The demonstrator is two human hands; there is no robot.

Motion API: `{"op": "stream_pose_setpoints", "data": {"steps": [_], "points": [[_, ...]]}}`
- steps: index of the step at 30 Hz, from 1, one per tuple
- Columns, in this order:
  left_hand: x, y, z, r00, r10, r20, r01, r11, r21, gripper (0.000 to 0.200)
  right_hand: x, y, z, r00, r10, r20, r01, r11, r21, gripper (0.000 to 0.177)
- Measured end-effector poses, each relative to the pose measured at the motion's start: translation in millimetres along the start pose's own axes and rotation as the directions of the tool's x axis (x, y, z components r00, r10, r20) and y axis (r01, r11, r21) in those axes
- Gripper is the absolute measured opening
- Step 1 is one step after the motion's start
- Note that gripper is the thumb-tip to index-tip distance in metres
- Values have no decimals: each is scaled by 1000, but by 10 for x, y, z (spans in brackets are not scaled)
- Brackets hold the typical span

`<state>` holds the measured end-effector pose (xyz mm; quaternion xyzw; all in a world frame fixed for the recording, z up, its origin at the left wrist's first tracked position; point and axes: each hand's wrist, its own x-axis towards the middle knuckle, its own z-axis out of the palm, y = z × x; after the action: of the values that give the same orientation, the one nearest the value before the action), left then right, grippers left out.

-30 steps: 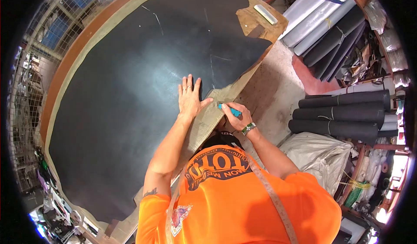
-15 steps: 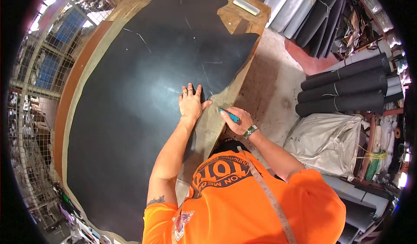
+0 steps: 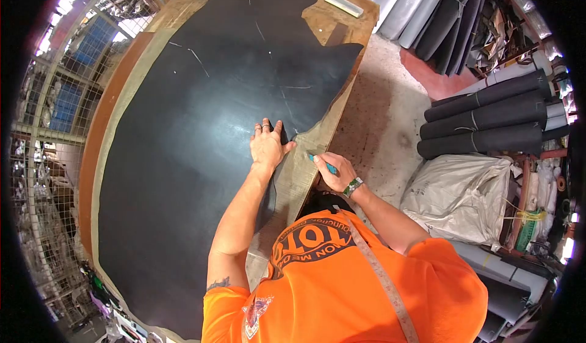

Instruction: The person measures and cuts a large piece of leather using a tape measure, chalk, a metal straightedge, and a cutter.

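Note:
A large black leather hide point(image 3: 177, 178) with white marks and short lines lies spread over the table. My left hand point(image 3: 267, 147) rests flat on it by the right edge, fingers stretched out, touching the leather. In my right hand point(image 3: 339, 172) is a teal utility knife point(image 3: 331, 168), gripped between the fingers with its tip toward the hide's edge. That hand is just off the table's near right edge, apart from the hide. The blade is too small to make out.
The wooden table point(image 3: 332, 120) shows around the hide, with a white block point(image 3: 343, 4) at its far corner. Dark rolls point(image 3: 485, 117) and a pale wrapped bundle point(image 3: 461, 199) stand on the right. A wire mesh point(image 3: 55, 117) runs along the left. A measuring tape point(image 3: 381, 276) hangs over my orange shirt.
The view has shifted slightly. My left hand stays flat on the hide, and my right hand keeps hold of the utility knife in nearly the same place.

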<state>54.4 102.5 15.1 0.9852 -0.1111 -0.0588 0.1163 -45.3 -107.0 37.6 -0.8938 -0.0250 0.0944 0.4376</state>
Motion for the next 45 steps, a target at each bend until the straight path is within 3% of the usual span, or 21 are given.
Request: {"op": "stream_pose_setpoints", "data": {"steps": [6,11,14,15,18,19,25,29,32,34,36,37,40,43,45], "points": [[27,4,-21,999,22,-23,-22,1000,20,78,-16,-31,-3,998,-63,-29,63,998,-30,41],[62,-3,-62,999,35,10,-35,999,21,74,-69,-22,29,993,-97,-69,98,995,2,39],[91,5,-125,993,19,114,-14,999,-40,73,-87,-4,43,996,-73,-53,74,997,16,39],[88,7,-137,996,46,79,-43,998,-36,68,-92,-3,48,992,-95,-83,100,994,48,38],[127,13,-151,990,56,126,-50,997,-50,62,-91,-23,34,995,-68,-77,71,997,30,40],[114,29,-140,995,70,71,-68,997,-36,55,-90,-18,39,993,-77,-92,80,996,30,43],[121,81,-83,996,66,60,-65,998,-14,54,-128,30,-92,996,-2,-86,5,1000,29,45],[177,58,126,998,14,59,-18,998,66,56,-135,84,-442,984,-11,-180,28,995,91,40],[161,187,349,999,-45,-10,46,984,174,63,-61,274,-794,925,-124,-359,147,988,38,28],[106,306,446,995,-88,-44,96,973,211,66,79,487,-1072,837,-255,-485,198,966,-167,28],[63,398,412,990,-131,-44,137,969,207,68,258,682,-1411,842,-170,-512,117,984,-135,29],[28,425,377,986,-164,-7,163,974,158,69,356,821,-1558,846,-102,-523,56,993,-102,28],[49,529,245,971,-235,38,236,972,-5,73,672,868,-2118,907,237,-349,-275,959,-63,26],[352,869,233,968,-250,-28,243,958,-152,74,1146,1467,-2428,931,34,-364,-113,974,-199,24],[698,1107,322,960,-266,-87,249,953,-172,72,1441,1583,-2645,946,40,-322,-102,979,-176,23]]}}
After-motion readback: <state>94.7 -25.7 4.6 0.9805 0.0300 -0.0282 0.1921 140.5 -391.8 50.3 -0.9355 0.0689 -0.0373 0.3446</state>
